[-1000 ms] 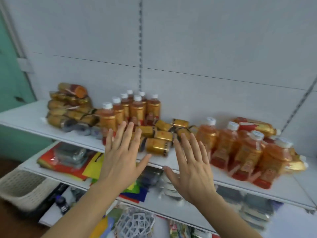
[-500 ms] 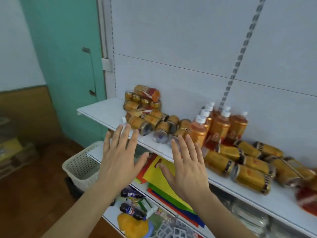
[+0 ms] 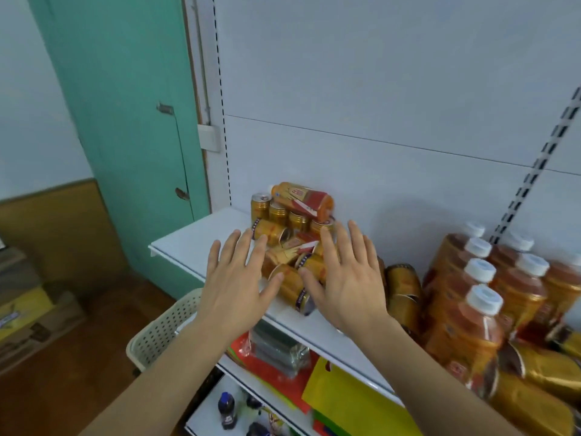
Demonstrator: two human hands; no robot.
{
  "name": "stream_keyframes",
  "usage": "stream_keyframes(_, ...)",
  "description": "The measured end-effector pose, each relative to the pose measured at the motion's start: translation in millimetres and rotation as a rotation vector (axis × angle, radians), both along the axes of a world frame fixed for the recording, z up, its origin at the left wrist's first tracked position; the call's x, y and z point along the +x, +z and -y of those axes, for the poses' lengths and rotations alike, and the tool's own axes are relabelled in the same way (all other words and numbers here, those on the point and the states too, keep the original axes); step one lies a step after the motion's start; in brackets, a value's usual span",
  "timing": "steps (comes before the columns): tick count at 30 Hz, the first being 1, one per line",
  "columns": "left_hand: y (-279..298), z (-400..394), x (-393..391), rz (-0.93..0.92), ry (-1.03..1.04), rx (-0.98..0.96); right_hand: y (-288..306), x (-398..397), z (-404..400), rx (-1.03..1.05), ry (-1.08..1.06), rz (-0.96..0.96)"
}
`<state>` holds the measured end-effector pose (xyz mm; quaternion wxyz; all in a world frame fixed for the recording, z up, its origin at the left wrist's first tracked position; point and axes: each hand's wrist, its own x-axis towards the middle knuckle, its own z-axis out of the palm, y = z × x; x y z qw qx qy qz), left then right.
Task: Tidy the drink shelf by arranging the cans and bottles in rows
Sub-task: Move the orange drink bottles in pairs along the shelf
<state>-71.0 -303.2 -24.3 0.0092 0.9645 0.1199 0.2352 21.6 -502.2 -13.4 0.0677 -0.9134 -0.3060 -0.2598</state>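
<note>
A heap of gold cans (image 3: 278, 231) lies jumbled at the left end of the white drink shelf (image 3: 195, 243), with an orange tea bottle (image 3: 301, 198) lying on top. My left hand (image 3: 234, 281) and my right hand (image 3: 345, 278) hover flat, fingers spread, just in front of the heap, holding nothing. A can on its side (image 3: 294, 286) shows between my thumbs. Upright white-capped tea bottles (image 3: 478, 313) stand in rows at the right, and more gold cans (image 3: 402, 287) lie on their sides beside and in front of them.
A teal door (image 3: 125, 105) stands left of the shelving. Below the drink shelf, lower shelves hold coloured bags (image 3: 339, 391) and small dark bottles (image 3: 226, 410). A cream perforated basket (image 3: 160, 328) sits by the floor. Cardboard boxes (image 3: 28, 313) are at the far left.
The view has swung left and drawn closer to the shelf's left end. Both open hands now sit in front of the can heap instead of the shelf's middle.
</note>
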Motion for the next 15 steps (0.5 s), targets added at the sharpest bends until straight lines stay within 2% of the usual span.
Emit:
stream_keyframes(6, -8.4, -53.1, 67.2, 0.030, -0.124, -0.054, 0.8, 47.5, -48.9, -0.023, -0.127, -0.016)
stream_keyframes(10, -18.3, -78.1, 111.2, -0.035, -0.281, -0.117, -3.5, 64.0, -62.9, -0.023, -0.255, -0.043)
stream_keyframes(15, -27.2, -81.6, 143.4, -0.296, -0.424, -0.206, -5.2, 64.9, -75.1, -0.005, -0.408, -0.069)
